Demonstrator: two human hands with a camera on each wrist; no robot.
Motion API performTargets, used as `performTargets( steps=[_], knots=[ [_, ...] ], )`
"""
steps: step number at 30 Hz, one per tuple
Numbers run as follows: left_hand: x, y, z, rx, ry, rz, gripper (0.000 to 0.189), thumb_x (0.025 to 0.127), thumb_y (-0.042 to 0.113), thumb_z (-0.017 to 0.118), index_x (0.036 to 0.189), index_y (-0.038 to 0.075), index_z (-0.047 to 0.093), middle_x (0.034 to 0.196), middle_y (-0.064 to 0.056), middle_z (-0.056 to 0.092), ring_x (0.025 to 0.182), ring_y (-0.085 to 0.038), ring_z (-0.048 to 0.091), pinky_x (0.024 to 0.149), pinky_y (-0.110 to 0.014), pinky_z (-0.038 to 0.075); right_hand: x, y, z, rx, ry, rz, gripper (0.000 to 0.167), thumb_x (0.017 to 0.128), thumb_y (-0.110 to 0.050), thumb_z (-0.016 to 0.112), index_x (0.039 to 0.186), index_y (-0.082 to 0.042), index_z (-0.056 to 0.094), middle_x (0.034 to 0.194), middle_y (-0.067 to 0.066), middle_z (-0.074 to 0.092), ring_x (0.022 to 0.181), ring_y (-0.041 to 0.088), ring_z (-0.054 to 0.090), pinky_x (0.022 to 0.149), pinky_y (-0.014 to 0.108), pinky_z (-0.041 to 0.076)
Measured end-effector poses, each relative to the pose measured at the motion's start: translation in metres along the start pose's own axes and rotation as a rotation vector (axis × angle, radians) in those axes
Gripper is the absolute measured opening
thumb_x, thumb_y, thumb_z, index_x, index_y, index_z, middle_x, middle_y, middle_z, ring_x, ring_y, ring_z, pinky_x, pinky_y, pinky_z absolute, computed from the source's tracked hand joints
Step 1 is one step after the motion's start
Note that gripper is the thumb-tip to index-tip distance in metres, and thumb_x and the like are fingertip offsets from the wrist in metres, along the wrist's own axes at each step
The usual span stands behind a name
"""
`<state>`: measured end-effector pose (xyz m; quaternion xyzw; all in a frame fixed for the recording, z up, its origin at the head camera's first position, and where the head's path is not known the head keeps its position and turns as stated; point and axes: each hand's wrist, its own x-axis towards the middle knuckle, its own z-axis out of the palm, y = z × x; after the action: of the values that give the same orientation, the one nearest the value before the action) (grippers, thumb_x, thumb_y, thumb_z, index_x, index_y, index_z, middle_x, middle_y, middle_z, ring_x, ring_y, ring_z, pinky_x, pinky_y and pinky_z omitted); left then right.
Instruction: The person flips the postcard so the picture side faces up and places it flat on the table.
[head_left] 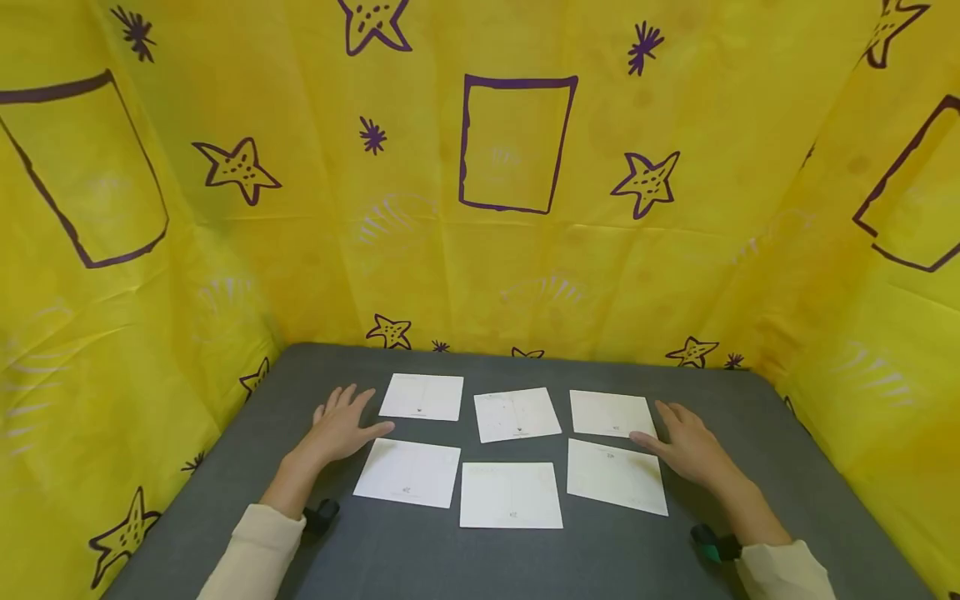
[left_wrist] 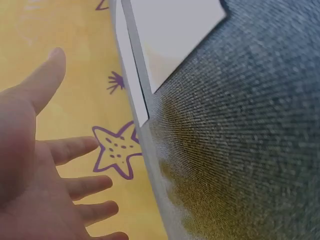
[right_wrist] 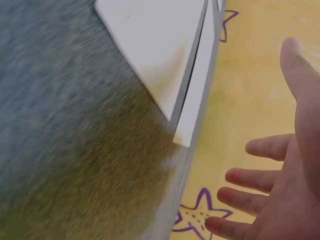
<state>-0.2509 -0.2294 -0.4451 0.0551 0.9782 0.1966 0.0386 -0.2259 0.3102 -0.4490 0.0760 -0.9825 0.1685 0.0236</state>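
Several white cards lie flat in two rows. The far row has a left card point(head_left: 422, 397), a slightly turned middle card point(head_left: 516, 414) and a right card point(head_left: 611, 412). Nearer are a left card point(head_left: 408, 472), a middle card point(head_left: 512, 495) and a right card point(head_left: 617, 477). My left hand point(head_left: 341, 427) is beside the left-hand cards, fingers spread, holding nothing. My right hand point(head_left: 688, 446) is beside the right-hand cards; its thumb overlaps the far right card's corner in the head view. Both wrist views show empty palms, left hand point(left_wrist: 35, 175) and right hand point(right_wrist: 285, 180), with fingers extended.
The cards lie on a dark grey tabletop point(head_left: 360, 550). A yellow cloth point(head_left: 510, 275) with purple stars and frames drawn on it hangs behind and along both sides. Dark bands with small devices sit at the left wrist point(head_left: 321, 517) and right wrist point(head_left: 716, 546).
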Motion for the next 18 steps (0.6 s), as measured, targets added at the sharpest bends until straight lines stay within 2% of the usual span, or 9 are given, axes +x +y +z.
performTargets(
  steps=[6, 12, 18],
  knots=[
    [0.003, 0.002, 0.001, -0.028, -0.011, -0.025, 0.091, 0.086, 0.064, 0.058, 0.15, 0.004, 0.032, 0.155, -0.032, 0.02, 0.143, -0.053, 0.011, 0.109, -0.075, 0.008, 0.007, -0.006, 0.002, 0.034, 0.003, -0.02, 0.09, 0.092, -0.058, 0.055, 0.145, 0.011, 0.032, 0.144, 0.039, 0.035, 0.131, 0.057, 0.032, 0.103, 0.072, 0.03],
    [0.008, 0.004, 0.003, -0.081, -0.032, -0.038, 0.087, 0.089, 0.062, 0.055, 0.15, 0.003, 0.033, 0.154, -0.033, 0.023, 0.142, -0.054, 0.016, 0.107, -0.076, 0.013, 0.015, -0.012, 0.003, 0.082, -0.027, -0.015, 0.092, 0.092, -0.059, 0.054, 0.148, 0.009, 0.028, 0.147, 0.038, 0.032, 0.134, 0.056, 0.029, 0.105, 0.072, 0.027],
    [0.009, 0.008, 0.001, -0.121, -0.047, -0.052, 0.087, 0.089, 0.062, 0.054, 0.149, 0.001, 0.033, 0.153, -0.033, 0.025, 0.14, -0.054, 0.021, 0.106, -0.076, 0.018, 0.027, -0.024, 0.001, 0.084, -0.054, -0.01, 0.095, 0.09, -0.064, 0.052, 0.149, 0.007, 0.028, 0.148, 0.036, 0.032, 0.135, 0.055, 0.028, 0.105, 0.071, 0.028]
  ],
)
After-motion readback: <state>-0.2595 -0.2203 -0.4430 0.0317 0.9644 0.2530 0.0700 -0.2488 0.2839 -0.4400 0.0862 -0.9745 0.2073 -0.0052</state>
